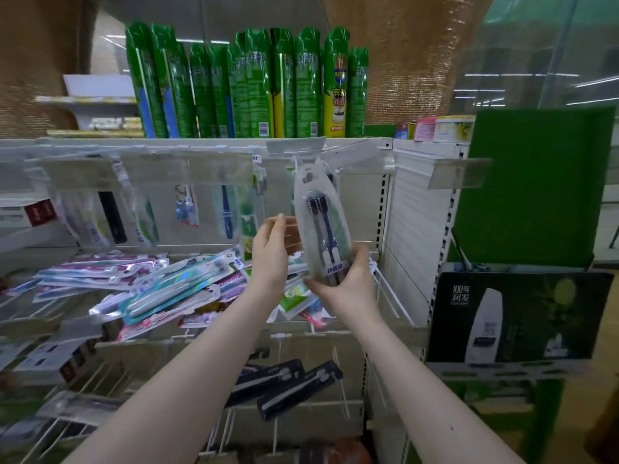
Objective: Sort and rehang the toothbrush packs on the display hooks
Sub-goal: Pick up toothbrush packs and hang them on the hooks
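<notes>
Above hanging packs (227, 212) stand spray cans (254, 85) (loose packs (160, 279) heaped below).

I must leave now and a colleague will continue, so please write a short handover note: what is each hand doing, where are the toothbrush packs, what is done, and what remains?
Right hand grips the bottom of the clear two-brush pack, which is held upright.
Left hand is open beside the pack's left edge.
The pack's top reaches the hook; I cannot tell whether it is threaded on.
Done: several hanging packs are on the hooks to the left.
Left: seat this pack, then sort and hang the loose pile lying on the wire shelf.
</notes>
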A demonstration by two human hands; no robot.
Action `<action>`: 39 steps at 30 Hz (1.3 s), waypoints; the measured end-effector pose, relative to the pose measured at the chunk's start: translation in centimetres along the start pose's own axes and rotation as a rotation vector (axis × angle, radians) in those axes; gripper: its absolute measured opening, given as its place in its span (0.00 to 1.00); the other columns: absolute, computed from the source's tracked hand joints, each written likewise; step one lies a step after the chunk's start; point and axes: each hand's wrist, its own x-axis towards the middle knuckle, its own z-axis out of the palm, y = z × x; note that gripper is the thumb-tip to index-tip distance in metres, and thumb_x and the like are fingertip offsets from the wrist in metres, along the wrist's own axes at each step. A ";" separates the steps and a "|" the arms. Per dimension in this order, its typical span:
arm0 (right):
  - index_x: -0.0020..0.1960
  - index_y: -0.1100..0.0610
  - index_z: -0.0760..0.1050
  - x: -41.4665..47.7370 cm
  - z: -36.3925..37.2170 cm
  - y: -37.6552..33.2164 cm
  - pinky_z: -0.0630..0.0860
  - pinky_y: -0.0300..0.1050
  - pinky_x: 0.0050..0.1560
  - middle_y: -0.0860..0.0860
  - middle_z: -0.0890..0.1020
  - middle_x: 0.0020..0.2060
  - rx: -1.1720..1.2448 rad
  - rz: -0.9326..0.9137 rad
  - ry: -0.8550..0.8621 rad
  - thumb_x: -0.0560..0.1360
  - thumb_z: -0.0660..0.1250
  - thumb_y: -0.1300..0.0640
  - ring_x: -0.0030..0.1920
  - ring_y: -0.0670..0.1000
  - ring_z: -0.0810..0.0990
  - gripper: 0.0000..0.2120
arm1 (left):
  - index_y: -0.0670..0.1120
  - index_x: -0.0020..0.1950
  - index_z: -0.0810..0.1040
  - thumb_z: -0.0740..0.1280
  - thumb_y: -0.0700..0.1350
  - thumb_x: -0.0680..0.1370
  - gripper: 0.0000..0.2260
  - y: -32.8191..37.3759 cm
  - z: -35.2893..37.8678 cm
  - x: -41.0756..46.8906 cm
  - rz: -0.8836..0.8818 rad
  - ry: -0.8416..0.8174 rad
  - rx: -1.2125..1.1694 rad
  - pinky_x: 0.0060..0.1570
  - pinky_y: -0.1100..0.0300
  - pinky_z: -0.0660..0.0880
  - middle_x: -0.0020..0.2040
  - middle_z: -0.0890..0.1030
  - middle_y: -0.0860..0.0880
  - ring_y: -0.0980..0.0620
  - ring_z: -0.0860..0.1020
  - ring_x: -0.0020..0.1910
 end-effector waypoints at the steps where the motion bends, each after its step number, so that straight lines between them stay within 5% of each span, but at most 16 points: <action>1: 0.55 0.50 0.61 -0.3 -0.3 -0.1 0.71 0.22 0.33 0.40 0.73 0.46 -0.001 0.011 -0.005 0.63 0.79 0.58 0.42 0.36 0.74 0.32 | 0.41 0.52 0.76 0.55 0.47 0.83 0.14 0.2 0.1 -0.4 0.008 -0.010 -0.010 0.47 0.60 0.77 0.47 0.81 0.45 0.51 0.79 0.45; 7: 0.56 0.50 0.60 -1.5 -2.0 -0.2 0.72 0.29 0.39 0.42 0.73 0.47 -0.036 0.016 0.008 0.62 0.80 0.55 0.41 0.37 0.74 0.33 | 0.43 0.51 0.74 0.60 0.47 0.81 0.08 1.8 1.2 -2.0 0.050 -0.062 -0.042 0.50 0.56 0.77 0.49 0.80 0.43 0.49 0.79 0.47; 15: 0.52 0.51 0.62 -1.5 -3.5 -0.5 0.72 0.31 0.34 0.42 0.75 0.44 -0.047 0.029 0.076 0.63 0.79 0.51 0.40 0.38 0.77 0.29 | 0.47 0.52 0.75 0.66 0.47 0.78 0.05 2.5 3.2 -2.1 0.081 -0.081 0.038 0.55 0.50 0.78 0.51 0.80 0.46 0.45 0.79 0.53; 19: 0.51 0.52 0.64 -1.3 -3.7 -0.3 0.77 0.41 0.39 0.45 0.77 0.44 -0.052 0.048 0.087 0.63 0.78 0.48 0.41 0.43 0.79 0.27 | 0.47 0.48 0.75 0.65 0.45 0.79 0.02 2.5 3.9 -1.6 0.097 -0.068 0.073 0.51 0.47 0.77 0.45 0.79 0.46 0.48 0.77 0.45; 29: 0.50 0.49 0.72 2.3 -2.9 0.1 0.79 0.54 0.49 0.50 0.81 0.45 0.040 -0.116 0.097 0.73 0.70 0.50 0.46 0.50 0.81 0.09 | 0.52 0.44 0.76 0.65 0.43 0.79 0.05 1.7 4.7 1.7 0.152 -0.119 0.090 0.49 0.48 0.77 0.41 0.78 0.49 0.49 0.77 0.44; 31: 0.50 0.46 0.71 2.8 -2.9 0.0 0.79 0.51 0.50 0.50 0.81 0.47 0.076 -0.118 0.069 0.75 0.69 0.53 0.48 0.50 0.81 0.07 | 0.52 0.44 0.77 0.65 0.43 0.79 0.05 1.8 4.7 2.2 0.158 -0.119 0.059 0.49 0.48 0.77 0.42 0.79 0.49 0.48 0.77 0.45; 35: 0.51 0.52 0.71 3.4 -3.3 -0.5 0.77 0.33 0.37 0.53 0.80 0.48 0.151 -0.095 0.033 0.76 0.66 0.59 0.46 0.47 0.79 0.06 | 0.49 0.47 0.76 0.65 0.42 0.79 0.03 1.6 4.2 2.7 0.165 -0.121 -0.030 0.49 0.56 0.76 0.45 0.80 0.50 0.51 0.78 0.46; 39: 0.53 0.57 0.72 4.6 -3.3 -0.7 0.80 0.45 0.45 0.58 0.80 0.50 0.136 -0.072 0.041 0.76 0.66 0.58 0.49 0.54 0.80 0.07 | 0.50 0.47 0.73 0.64 0.44 0.79 0.02 0.5 2.8 3.1 0.149 -0.082 0.019 0.53 0.54 0.75 0.47 0.79 0.48 0.51 0.78 0.45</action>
